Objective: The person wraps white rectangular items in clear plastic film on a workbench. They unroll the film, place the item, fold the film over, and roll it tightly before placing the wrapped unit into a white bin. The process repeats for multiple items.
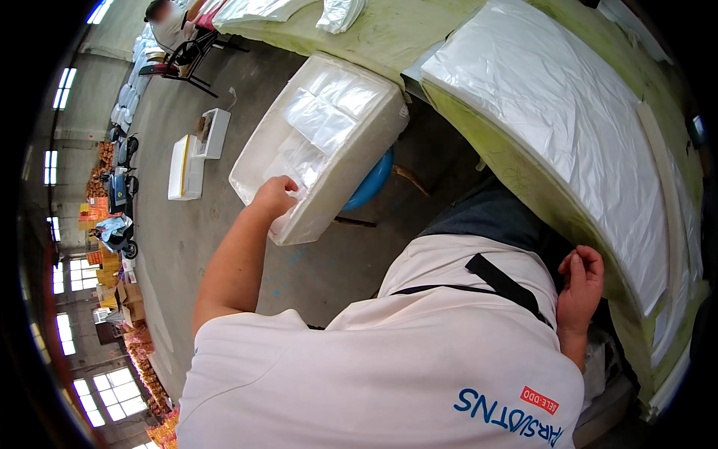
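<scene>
My left hand [275, 197] reaches over the near left part of a white foam box [338, 196]. Its fingers are curled in a pinch beside the clear plastic bags [320, 120] stacked inside; whether a bag is caught between the fingertips I cannot make out. Over at the right, my right hand [581, 284] is near the table's edge, fingers curled in with nothing visible in them. Beside that hand, a broad stack of thin white plastic sheets [546, 112] covers the table [497, 142], whose cloth is yellow-green.
Under the foam box shows a blue round stool seat [372, 182]. Two smaller white boxes [187, 168] stand on the floor at the left. Farther off, a person [170, 28] sits near a black metal chair [196, 60]. A parked scooter [118, 233] and stacked goods line the wall.
</scene>
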Demonstrator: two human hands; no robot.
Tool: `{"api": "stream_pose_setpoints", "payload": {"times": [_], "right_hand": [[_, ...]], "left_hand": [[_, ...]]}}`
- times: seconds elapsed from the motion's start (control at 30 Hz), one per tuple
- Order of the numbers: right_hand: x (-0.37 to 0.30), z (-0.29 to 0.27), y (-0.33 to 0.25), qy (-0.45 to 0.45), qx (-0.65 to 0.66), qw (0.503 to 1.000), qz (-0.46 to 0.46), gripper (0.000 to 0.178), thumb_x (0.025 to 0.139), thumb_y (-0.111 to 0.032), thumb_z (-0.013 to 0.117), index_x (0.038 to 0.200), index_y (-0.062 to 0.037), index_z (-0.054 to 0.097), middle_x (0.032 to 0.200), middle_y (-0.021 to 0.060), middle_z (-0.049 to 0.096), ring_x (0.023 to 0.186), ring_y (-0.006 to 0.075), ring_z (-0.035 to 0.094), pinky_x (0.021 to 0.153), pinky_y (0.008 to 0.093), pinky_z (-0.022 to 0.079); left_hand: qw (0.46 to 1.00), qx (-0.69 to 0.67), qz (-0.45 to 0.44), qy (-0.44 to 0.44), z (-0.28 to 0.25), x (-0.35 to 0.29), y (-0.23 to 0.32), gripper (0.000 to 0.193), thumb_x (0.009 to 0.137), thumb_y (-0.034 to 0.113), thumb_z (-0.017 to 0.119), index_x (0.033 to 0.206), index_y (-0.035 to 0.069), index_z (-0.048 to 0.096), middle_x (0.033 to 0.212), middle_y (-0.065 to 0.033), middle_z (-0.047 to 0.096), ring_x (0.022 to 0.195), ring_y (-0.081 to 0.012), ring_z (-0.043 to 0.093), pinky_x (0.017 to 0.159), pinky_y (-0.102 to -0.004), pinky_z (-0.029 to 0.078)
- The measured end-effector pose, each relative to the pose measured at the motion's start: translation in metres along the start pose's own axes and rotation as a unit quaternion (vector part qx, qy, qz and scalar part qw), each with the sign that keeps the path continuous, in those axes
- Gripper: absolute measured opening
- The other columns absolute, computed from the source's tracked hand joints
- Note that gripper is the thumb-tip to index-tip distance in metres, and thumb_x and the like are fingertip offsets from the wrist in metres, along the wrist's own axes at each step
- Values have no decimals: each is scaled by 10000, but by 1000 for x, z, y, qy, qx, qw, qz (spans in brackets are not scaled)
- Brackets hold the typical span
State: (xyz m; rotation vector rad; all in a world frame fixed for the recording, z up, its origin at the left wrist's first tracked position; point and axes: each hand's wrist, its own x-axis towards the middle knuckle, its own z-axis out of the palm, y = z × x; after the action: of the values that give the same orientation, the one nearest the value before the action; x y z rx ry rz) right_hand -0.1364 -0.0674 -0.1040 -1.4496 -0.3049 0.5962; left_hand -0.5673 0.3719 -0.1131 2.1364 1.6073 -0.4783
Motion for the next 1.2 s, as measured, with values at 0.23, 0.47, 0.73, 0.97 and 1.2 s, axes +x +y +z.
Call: {"api": "stream_pose_setpoints", "payload": {"times": [0.23,0.47,0.73,0.97,1.2], "right_hand": [[1,0,1,0,-4,1000,12,113,1001,-46,558,1105,-35,601,898,27,591,809,111,525,763,248,455],[2,-1,1,3,7,1000,12,111,1001,-43,555,1103,-31,599,899,30,594,812,113,530,762,249,455],[0,-29,-14,98,-128,978,-135,117,1000,-12,540,1100,-10,599,964,54,607,868,129,556,820,264,478],[2,-53,-38,136,-153,968,-147,118,1008,-15,531,1104,-5,599,994,55,612,898,133,560,850,271,481],[7,-99,-57,199,-299,886,-294,199,954,49,573,1147,10,601,1176,103,604,1116,206,553,1029,334,418]], "left_hand": [[998,62,-3,-22,8,-4,10,367,758,230,749,1084,68,708,1006,-113,737,923,-265,694,827,-363,542],[999,6,29,45,1,4,0,283,777,180,718,1031,55,698,946,-107,729,881,-259,694,798,-359,544],[960,-199,22,198,-12,14,19,190,848,128,690,1021,49,702,885,-60,709,802,-164,661,745,-323,530],[982,-158,27,96,2,15,40,250,792,166,742,1011,48,718,938,-81,709,839,-188,659,782,-316,528],[957,-34,254,134,3,25,13,233,772,71,737,1002,86,699,983,-106,637,889,-256,625,793,-356,526]]}}
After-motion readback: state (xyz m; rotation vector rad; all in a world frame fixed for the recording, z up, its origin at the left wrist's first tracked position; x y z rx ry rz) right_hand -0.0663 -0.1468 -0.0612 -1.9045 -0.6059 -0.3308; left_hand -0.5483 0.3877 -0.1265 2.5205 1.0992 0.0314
